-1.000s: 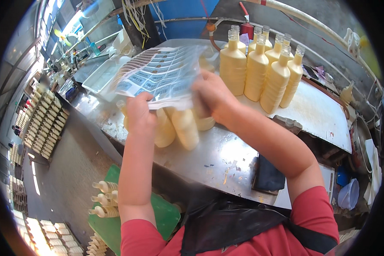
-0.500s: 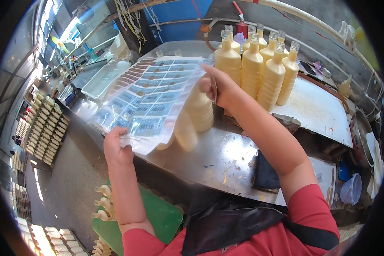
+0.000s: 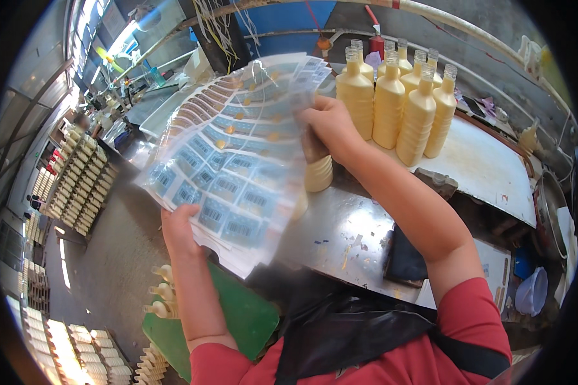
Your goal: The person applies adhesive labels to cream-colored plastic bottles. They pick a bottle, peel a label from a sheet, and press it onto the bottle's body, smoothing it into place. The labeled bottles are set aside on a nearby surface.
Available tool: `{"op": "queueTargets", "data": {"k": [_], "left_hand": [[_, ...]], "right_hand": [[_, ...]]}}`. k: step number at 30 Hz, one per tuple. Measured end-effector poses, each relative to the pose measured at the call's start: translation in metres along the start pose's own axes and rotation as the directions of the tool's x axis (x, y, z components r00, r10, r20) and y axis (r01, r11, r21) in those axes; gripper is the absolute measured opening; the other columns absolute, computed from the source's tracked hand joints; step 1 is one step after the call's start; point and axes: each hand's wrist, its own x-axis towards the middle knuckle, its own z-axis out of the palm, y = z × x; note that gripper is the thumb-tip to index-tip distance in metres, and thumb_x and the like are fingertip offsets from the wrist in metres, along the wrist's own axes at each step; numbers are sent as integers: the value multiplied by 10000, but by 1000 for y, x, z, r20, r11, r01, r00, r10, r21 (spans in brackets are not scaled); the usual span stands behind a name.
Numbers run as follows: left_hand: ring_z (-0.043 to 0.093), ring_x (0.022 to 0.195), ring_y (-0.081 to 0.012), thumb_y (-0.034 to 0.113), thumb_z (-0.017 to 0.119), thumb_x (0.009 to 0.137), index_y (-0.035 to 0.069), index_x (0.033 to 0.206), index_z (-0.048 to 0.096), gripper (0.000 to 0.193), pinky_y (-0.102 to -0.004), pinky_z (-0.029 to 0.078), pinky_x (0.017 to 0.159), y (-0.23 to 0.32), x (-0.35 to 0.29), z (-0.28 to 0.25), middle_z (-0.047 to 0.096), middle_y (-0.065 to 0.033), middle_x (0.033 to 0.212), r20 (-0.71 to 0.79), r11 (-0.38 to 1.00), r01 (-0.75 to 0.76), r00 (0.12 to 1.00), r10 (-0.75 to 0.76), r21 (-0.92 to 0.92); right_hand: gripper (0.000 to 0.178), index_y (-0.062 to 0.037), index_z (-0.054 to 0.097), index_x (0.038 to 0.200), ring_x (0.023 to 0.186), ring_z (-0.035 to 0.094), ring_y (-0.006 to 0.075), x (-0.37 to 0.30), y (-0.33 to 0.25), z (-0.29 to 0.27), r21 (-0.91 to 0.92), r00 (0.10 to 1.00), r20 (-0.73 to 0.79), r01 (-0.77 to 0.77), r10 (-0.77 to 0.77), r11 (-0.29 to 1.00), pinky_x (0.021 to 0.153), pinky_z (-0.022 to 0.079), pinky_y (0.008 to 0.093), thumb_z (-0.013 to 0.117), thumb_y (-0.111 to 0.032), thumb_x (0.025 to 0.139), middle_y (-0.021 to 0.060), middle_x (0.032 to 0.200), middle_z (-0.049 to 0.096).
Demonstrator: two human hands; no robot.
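A clear, glossy sheet of printed labels (image 3: 228, 176), with rows of blue and brown patches and gold dots, is spread between my hands above the metal-topped table. My left hand (image 3: 181, 228) pinches its near-left edge, thumb on top. Closed on the far-right edge is my right hand (image 3: 332, 123). A brownish flat piece below its fingers is blurred, and I cannot tell what it is. White layers show under the near edge, so there may be more than one sheet. Behind the labels, a cream ribbed bottle (image 3: 319, 174) is mostly hidden.
Several cream bottles (image 3: 417, 119) with clear necks stand at the back right beside a white board (image 3: 478, 167). Scraps litter the metal tabletop (image 3: 340, 240). A green board (image 3: 237, 308) with bottles beside it is below left. Racks of bottles (image 3: 80, 183) fill the far left.
Both hands have raised the label sheet, and its upper part now curves and ripples more. The bottles behind it have become more covered.
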Motion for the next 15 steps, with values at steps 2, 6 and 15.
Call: {"op": "queueTargets", "data": {"k": [2, 6, 15], "left_hand": [[678, 1088, -299, -91, 489, 730, -19, 1400, 520, 674, -406, 572, 935, 6, -12, -3, 641, -155, 1249, 10, 1000, -24, 1000, 24, 3], [662, 1126, -300, -93, 508, 716, -31, 1413, 508, 701, -406, 545, 975, 7, -36, 8, 632, -156, 1276, 60, 998, -58, 996, 59, -28], [633, 1156, -330, -36, 585, 673, -49, 1437, 493, 770, -441, 526, 1017, -10, -107, 105, 611, -195, 1298, 284, 991, -60, 954, 93, -123]], "right_hand": [[190, -13, 729, 1073, 718, 640, 99, -31, -23, -3, 29, 999, 16, 42, -43, 999, 576, 504, 268, 666, -74, 905, 33, 873, 699], [239, -6, 726, 1158, 762, 661, 78, -87, -48, -32, 107, 991, -68, 125, -118, 986, 619, 521, 241, 651, -72, 941, 46, 973, 747], [241, 6, 727, 1165, 885, 671, 88, -221, -89, -150, 82, 902, -390, 233, -184, 969, 770, 515, 231, 657, -73, 948, 28, 1039, 743]]}}
